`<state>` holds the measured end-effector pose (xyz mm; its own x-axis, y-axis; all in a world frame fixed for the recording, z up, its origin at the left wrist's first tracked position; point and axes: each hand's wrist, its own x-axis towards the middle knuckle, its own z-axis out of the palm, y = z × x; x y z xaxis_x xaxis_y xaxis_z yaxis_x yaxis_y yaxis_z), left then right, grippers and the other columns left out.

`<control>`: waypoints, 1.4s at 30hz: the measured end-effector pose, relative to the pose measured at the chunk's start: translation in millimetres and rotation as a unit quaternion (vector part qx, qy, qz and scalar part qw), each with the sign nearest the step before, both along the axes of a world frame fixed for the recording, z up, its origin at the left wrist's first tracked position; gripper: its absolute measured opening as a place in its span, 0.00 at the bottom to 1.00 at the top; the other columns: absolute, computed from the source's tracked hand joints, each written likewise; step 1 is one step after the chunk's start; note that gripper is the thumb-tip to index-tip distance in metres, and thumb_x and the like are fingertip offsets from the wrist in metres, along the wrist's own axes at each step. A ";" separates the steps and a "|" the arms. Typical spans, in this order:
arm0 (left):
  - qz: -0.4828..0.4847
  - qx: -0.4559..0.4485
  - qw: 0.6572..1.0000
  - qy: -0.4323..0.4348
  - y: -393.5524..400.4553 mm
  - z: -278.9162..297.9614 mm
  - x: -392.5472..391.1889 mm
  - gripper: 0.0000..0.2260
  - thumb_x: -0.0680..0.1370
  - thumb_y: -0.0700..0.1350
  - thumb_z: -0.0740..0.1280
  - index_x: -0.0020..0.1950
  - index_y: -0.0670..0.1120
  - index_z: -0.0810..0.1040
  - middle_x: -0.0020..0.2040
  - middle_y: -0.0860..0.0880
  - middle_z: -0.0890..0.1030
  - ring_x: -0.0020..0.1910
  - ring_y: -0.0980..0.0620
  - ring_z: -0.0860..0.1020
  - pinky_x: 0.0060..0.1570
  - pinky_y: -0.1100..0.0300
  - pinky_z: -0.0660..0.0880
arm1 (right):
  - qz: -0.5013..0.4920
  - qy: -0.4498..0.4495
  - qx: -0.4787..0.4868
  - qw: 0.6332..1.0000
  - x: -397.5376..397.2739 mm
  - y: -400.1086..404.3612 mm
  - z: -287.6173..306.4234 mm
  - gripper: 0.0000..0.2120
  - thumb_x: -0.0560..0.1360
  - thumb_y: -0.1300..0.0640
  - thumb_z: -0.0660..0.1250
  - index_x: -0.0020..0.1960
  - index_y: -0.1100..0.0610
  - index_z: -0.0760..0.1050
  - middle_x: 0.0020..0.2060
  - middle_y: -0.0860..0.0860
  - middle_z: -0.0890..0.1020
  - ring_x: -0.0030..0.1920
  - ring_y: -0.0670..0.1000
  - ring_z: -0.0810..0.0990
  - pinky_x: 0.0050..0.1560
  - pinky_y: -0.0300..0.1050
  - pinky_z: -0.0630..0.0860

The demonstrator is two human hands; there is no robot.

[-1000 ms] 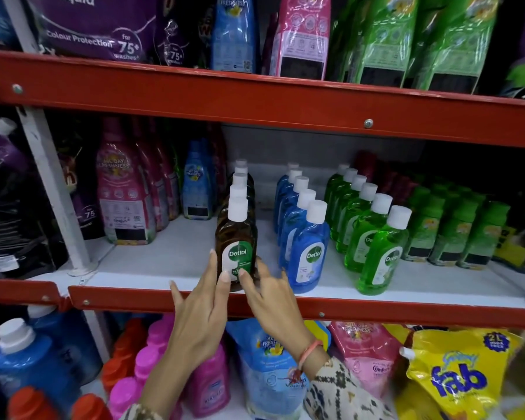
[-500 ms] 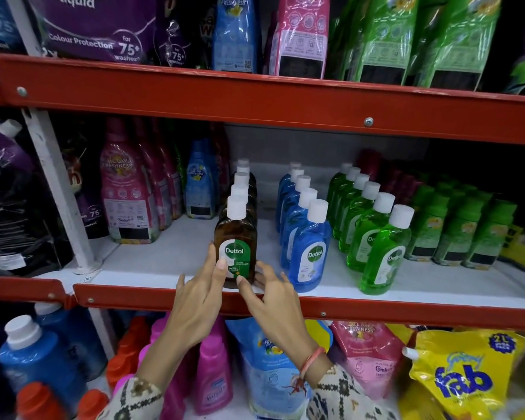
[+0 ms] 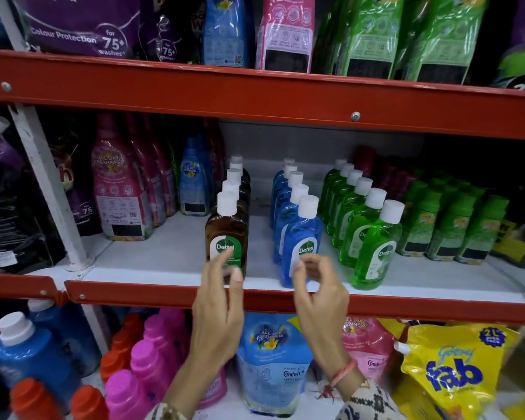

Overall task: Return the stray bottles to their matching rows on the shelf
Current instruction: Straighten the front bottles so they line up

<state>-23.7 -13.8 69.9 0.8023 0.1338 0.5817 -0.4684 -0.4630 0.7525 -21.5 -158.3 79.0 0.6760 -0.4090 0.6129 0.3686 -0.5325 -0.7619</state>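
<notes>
Three rows of white-capped Dettol bottles run front to back on the white middle shelf (image 3: 164, 253). The brown row (image 3: 225, 231) stands on the left, the blue row (image 3: 305, 234) in the middle and the green row (image 3: 373, 247) on the right. My left hand (image 3: 219, 304) is raised just in front of the front brown bottle, fingers spread, holding nothing. My right hand (image 3: 322, 295) hovers before the front blue bottle's label with its fingers loosely curled and empty. Whether either hand's fingertips touch a bottle I cannot tell.
Tall pink and blue softener bottles (image 3: 119, 192) stand left of the rows, small dark-green bottles (image 3: 455, 225) to the right. A red beam (image 3: 255, 95) hangs low overhead and a white post (image 3: 49, 189) stands at the left. Below lie pouches (image 3: 273, 359) and a yellow bag (image 3: 452, 377).
Both hands have come off the front brown bottle. The right hand has moved right, in front of the blue row. The brown bottle stands in line with its row.
</notes>
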 end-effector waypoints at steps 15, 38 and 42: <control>-0.158 0.105 0.959 0.211 -50.4 31.1 14.4 0.31 0.75 0.69 0.39 0.78 0.65 0.45 0.70 0.47 0.76 0.59 0.45 0.78 0.52 0.60 0.67 | 0.072 0.249 -0.054 0.964 20.5 -43.9 12.7 0.24 0.71 0.50 0.60 0.65 0.56 0.73 0.53 0.54 0.86 0.56 0.56 0.83 0.58 0.55 0.78; -0.129 0.055 0.989 -0.046 -89.0 2.6 8.4 0.20 0.82 0.57 0.52 0.71 0.54 0.69 0.66 0.56 0.73 0.63 0.62 0.73 0.64 0.62 0.70 | -0.090 0.046 0.038 0.994 -11.5 -93.4 13.1 0.09 0.76 0.63 0.63 0.49 0.51 0.78 0.42 0.42 0.84 0.28 0.42 0.75 0.31 0.37 0.72; -0.241 0.126 0.956 0.106 -127.8 11.8 7.7 0.28 0.81 0.63 0.48 0.80 0.54 0.54 0.79 0.53 0.62 0.75 0.57 0.62 0.76 0.53 0.60 | -0.127 0.131 0.057 0.982 -4.5 -127.9 20.6 0.11 0.77 0.60 0.62 0.59 0.57 0.73 0.55 0.56 0.81 0.51 0.56 0.80 0.50 0.49 0.74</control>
<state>-16.0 -141.6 81.7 0.8390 -0.4046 0.3637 -0.5220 -0.4104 0.7477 -26.0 -286.2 99.6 0.6712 -0.6411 0.3722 0.0188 -0.4873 -0.8730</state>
